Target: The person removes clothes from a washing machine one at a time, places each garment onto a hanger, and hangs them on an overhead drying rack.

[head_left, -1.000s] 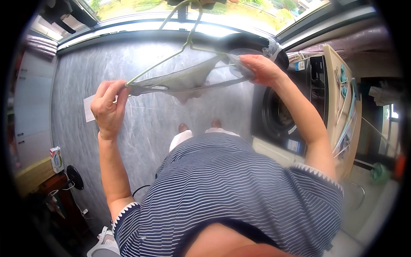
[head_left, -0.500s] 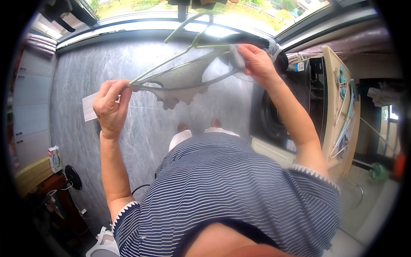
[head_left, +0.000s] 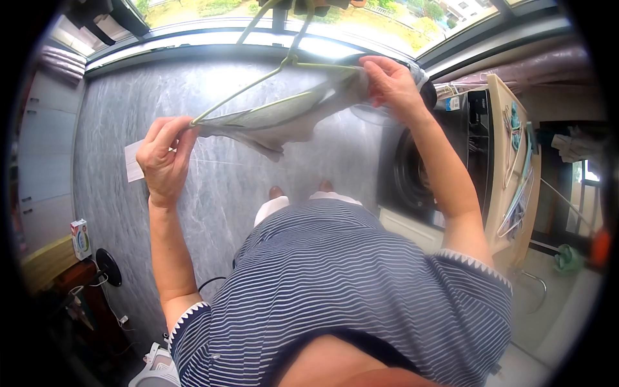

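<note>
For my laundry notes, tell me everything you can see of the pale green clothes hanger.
The clothes hanger is pale green, plastic-looking, with a long hook, two arms and a lower bar. It is held tilted above the floor, its hook, cut off by the picture's edge, toward the window. A thin grey garment partly covers it. The left hand pinches one end with the garment; whether the right hand touches the other is unclear.

The grey, marbled floor carries a white sheet at left, a white cord and the person's feet.
</note>
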Motion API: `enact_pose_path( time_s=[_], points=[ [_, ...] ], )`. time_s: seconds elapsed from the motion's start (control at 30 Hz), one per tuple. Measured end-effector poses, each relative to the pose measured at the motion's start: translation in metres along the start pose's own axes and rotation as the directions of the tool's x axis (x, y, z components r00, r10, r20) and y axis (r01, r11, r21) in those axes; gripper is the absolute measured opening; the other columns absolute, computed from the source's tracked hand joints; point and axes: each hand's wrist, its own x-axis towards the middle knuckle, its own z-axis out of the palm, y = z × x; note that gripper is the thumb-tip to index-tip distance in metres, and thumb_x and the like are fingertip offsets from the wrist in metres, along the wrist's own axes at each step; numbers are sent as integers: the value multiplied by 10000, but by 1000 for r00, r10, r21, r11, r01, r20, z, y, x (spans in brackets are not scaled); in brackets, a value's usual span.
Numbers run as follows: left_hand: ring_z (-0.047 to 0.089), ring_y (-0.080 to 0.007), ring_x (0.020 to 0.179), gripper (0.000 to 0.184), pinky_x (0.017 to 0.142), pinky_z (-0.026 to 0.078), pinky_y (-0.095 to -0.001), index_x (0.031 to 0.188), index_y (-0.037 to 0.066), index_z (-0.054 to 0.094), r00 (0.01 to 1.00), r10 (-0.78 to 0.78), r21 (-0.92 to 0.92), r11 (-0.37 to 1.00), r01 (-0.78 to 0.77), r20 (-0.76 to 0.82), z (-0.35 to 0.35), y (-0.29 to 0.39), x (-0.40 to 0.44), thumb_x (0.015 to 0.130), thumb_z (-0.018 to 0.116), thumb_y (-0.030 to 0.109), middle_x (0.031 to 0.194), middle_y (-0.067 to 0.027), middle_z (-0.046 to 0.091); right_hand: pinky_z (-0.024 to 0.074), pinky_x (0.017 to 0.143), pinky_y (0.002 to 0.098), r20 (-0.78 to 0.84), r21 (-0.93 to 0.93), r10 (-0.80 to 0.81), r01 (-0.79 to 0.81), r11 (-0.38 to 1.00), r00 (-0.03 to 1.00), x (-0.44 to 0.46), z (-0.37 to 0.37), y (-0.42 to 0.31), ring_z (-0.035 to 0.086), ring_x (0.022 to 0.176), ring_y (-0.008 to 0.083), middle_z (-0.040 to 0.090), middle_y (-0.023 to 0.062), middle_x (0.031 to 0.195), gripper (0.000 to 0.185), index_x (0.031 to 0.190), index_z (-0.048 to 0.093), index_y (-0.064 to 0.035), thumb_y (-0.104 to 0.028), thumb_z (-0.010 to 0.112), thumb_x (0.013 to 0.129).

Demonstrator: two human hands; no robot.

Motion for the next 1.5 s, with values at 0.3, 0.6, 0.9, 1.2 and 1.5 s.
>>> enact_pose_path(
  time_s=[0.3,0.6,0.9,1.2,1.5],
  points=[
    [469,-57,599,95,528,383,-178,831,-13,605,998,55,28,998,-55,-20,-20,-9,10,740,629,-21,730,-20,551,443,595,265,193,-858,-369,339,386,909,-7,5,-51,552,625,149,595,34,752,201,894,653,-158,-312,616,770],
    [512,-63,624,94,539,402,-177,830,7,627,999,51,-41,998,-51,15,-70,-47,36,736,631,2,726,-12,571,466,638,210,533,-366,-411,640,676,739,26,45,-66,543,687,95,544,28,756,98,863,615,-3,-68,597,791],
    [562,-94,722,167,669,435,-216,875,41,650,902,223,162,971,-174,-370,-153,-102,79,722,683,98,824,-30,624,434,659,176,440,-152,-453,562,813,775,89,106,-126,520,725,47,549,-14,773,106,890,602,17,-58,545,840],
    [579,-124,791,241,702,466,-276,952,14,600,709,-280,-557,461,691,647,-60,-278,83,711,596,29,823,-47,621,430,614,172,414,-56,-411,473,879,813,178,162,-197,522,689,47,554,-14,730,77,837,606,4,-63,574,819],
    [553,-283,733,275,644,449,-365,911,103,614,966,-136,322,945,60,220,-61,-283,179,637,589,88,745,-113,576,357,491,162,111,-252,-559,567,784,822,248,64,-245,456,541,25,567,-24,644,127,848,641,-14,-131,610,809]
  ],
)
